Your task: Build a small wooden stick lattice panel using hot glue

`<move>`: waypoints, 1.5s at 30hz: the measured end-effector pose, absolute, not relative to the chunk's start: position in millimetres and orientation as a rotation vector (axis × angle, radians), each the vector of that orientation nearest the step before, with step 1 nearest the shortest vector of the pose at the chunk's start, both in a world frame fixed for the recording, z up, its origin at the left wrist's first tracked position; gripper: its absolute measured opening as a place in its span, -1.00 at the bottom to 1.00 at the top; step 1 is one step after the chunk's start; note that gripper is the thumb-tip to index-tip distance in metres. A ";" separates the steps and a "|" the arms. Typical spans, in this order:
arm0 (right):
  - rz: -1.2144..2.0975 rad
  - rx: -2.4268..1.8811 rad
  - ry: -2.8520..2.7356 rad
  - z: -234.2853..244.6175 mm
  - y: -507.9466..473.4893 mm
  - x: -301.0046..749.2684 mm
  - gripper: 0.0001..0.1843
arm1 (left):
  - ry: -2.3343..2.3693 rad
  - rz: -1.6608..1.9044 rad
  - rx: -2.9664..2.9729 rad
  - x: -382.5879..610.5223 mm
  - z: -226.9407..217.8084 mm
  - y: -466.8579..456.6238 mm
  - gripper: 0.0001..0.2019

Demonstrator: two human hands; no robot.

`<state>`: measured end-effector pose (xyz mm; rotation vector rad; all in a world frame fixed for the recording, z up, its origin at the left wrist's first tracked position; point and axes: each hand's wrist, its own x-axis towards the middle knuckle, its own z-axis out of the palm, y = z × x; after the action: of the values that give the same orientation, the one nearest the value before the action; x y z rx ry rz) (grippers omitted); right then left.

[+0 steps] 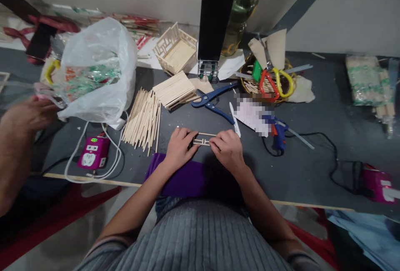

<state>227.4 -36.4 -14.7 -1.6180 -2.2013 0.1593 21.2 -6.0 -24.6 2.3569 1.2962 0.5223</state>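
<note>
Both my hands grip a small frame of thin wooden sticks (204, 141) just above the table, near the purple cloth (184, 178). My left hand (182, 148) pinches its left end, and my right hand (228, 150) pinches its right end. Short crosspieces show between the frame's long sticks; its ends are hidden by my fingers. Left of my left hand lies a heap of loose wooden sticks (142, 116). Behind the hands are a stack of flat sticks (173, 89) and a blue pipe cutter (212, 102). A white pen (235, 121) lies beyond my right hand.
A black phone (215, 21) stands upright at the back, beside a small wooden stick model (178, 52). A blue glue gun (279, 135) with its cord lies right. At left are a plastic bag (103, 104), a magenta power socket (93, 152) and another person's hand (40, 112).
</note>
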 end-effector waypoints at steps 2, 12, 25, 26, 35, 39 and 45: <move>0.145 -1.626 -2.204 -16.2 -36.3 226.2 -0.82 | 1.303 0.510 2.344 21.3 -24.3 -6.2 -0.64; 0.196 -1.650 -2.227 -18.1 -36.8 225.9 -0.77 | 1.289 0.478 2.348 21.5 -24.1 -5.3 -0.63; 0.190 -1.619 -2.218 -17.9 -37.2 225.8 -0.77 | 1.303 0.467 2.348 22.3 -22.6 -5.5 -0.63; 0.194 -1.624 -2.218 -18.2 -37.3 225.8 -0.77 | 1.303 0.465 2.343 22.2 -22.6 -5.5 -0.63; 0.213 -1.645 -2.214 -18.3 -38.1 225.8 -0.77 | 1.296 0.465 2.329 22.1 -23.1 -5.6 -0.63; 0.214 -1.638 -2.209 -18.8 -38.3 226.1 -0.77 | 1.292 0.476 2.339 22.2 -23.2 -5.5 -0.62; 0.190 -1.638 -2.214 -20.0 -38.0 225.8 -0.79 | 1.288 0.474 2.358 22.3 -22.8 -5.7 -0.62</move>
<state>225.8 -38.0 -20.0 -1.6384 -2.2142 0.1896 22.3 -5.7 -22.8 2.3578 1.2879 0.4745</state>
